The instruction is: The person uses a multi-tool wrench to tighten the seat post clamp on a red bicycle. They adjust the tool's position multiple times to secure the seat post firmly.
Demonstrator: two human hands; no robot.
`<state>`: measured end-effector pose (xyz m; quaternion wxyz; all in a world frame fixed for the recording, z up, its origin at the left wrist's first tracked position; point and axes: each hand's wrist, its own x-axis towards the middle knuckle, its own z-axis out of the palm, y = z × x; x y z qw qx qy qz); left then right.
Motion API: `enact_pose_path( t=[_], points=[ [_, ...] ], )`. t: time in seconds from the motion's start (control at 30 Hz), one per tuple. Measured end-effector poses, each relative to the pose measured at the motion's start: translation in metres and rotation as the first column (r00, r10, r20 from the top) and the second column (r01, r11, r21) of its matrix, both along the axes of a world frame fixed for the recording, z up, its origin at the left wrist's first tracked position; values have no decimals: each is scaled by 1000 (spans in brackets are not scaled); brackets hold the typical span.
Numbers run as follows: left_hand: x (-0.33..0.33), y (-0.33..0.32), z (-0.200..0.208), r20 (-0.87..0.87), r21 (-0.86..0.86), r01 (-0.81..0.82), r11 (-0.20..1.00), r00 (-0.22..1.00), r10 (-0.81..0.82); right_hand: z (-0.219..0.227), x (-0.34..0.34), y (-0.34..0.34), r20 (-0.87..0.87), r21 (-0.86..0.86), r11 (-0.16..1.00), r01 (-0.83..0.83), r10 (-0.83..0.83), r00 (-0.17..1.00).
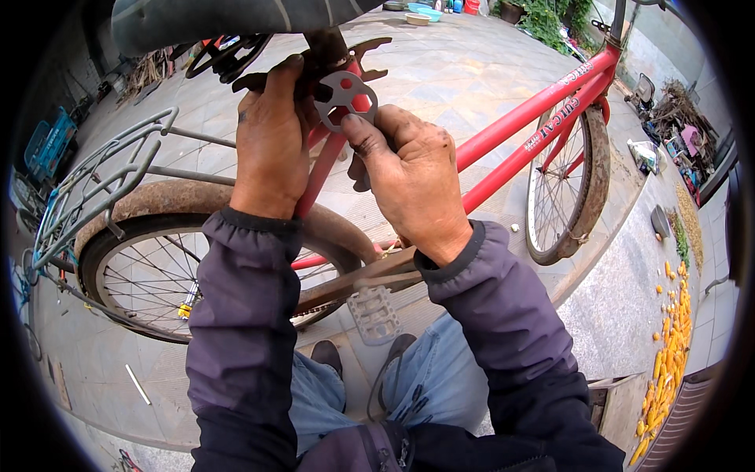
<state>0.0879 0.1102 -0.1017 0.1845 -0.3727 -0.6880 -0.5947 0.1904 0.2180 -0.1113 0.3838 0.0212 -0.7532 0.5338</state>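
Observation:
A red bicycle stands across in front of me, its dark saddle [244,16] at the top of the view. My right hand [417,169] pinches a flat grey metal multi-hole wrench [363,88] between thumb and fingers. The wrench lies against the top of the red seat tube [321,173], just below the seat post [326,46]. My left hand [271,149] is closed at the left side of this joint, thumb up beside a rusty metal bracket [370,57]. Its fingers are hidden behind the thumb and palm, so what they grip cannot be made out.
A grey rear rack [118,177] sits over the rear wheel [149,271] at left. A pedal [375,315] hangs near my knees. The front wheel [568,185] stands at right. Corn cobs [668,362] lie on the ledge far right. A white stick [138,384] is on the paving.

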Motion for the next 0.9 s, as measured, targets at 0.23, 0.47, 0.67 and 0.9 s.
enact_pose_path(
  t=[0.23,0.47,0.67,0.9],
  points=[
    [0,8,3,272,478,210,853,888,-371,8,1,5,55,-16,998,-66,67,996],
    [-14,4,-8,96,276,160,948,977,-193,-5,-8,5,-46,8,999,-46,46,998],
    [-8,3,-7,4,144,126,981,992,-128,-6,-11,12,-37,33,996,-87,89,995],
    [0,4,-1,251,520,403,753,770,-586,6,-6,21,33,103,983,-154,152,988]
  ],
)
